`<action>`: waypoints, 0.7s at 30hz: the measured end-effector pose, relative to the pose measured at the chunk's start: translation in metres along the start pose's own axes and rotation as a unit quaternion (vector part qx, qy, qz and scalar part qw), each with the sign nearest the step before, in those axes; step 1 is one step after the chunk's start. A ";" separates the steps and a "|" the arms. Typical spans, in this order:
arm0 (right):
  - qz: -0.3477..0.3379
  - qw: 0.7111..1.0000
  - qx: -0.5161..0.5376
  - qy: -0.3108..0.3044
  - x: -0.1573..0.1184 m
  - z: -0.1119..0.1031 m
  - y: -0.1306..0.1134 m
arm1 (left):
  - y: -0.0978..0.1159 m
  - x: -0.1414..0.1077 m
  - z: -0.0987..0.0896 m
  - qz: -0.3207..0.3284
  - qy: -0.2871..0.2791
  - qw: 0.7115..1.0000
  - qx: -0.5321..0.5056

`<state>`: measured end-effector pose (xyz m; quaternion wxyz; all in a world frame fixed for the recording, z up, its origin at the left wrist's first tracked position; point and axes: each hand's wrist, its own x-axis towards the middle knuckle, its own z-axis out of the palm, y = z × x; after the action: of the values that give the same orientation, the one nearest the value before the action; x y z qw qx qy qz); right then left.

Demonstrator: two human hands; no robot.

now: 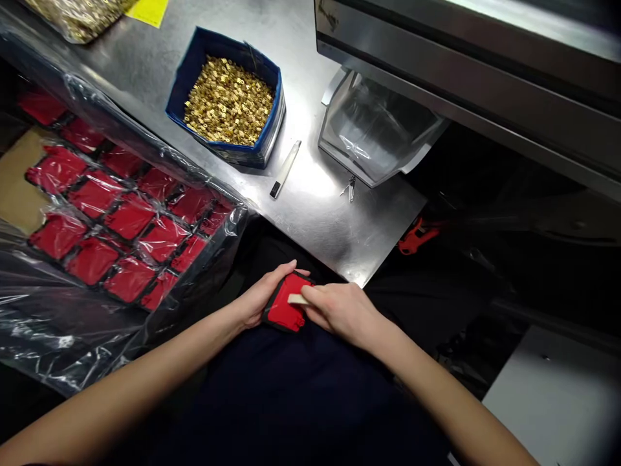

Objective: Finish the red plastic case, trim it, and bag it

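A red part with a black rim [283, 307] lies in my left hand [259, 296], whose fingers and thumb wrap round its edge. My right hand [334, 309] pinches a thin pale tool [295, 299], and the tool's tip is over the red face of the part. Both hands are low in front of my dark clothing, just off the metal table's near edge. The fingers under the part are hidden.
On the metal table [320, 223] stand a blue box [274, 123] of small brass pieces and a grey bin [339, 155], with a white cutter-like tool [286, 169] between them. A plastic-lined crate [194, 291] of red parts is at left; an orange-red tool [417, 237] is at right.
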<state>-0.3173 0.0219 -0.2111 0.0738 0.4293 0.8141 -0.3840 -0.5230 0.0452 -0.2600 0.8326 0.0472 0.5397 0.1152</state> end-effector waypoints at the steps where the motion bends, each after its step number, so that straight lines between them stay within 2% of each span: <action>1: -0.005 1.000 -0.003 -0.002 0.000 -0.001 0.002 | 0.000 0.000 0.000 -0.002 0.002 1.000 0.002; 6: -0.066 0.998 -0.011 -0.009 0.000 0.000 0.001 | 0.003 0.000 0.005 0.016 0.004 1.000 0.026; 11: 0.024 1.000 -0.005 -0.002 -0.008 0.004 0.003 | 0.003 0.001 0.006 0.019 0.012 1.000 0.016; 16: 0.031 1.000 0.005 0.001 -0.007 0.004 -0.001 | 0.004 -0.001 0.005 0.036 0.017 0.999 0.032; 21: 0.080 0.997 0.010 0.001 -0.005 0.003 -0.003 | 0.005 -0.001 0.005 0.027 0.020 0.999 0.026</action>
<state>-0.3175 0.0160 -0.2093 0.0992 0.4937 0.7737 -0.3844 -0.5192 0.0502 -0.2560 0.8168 0.0808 0.5574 0.1249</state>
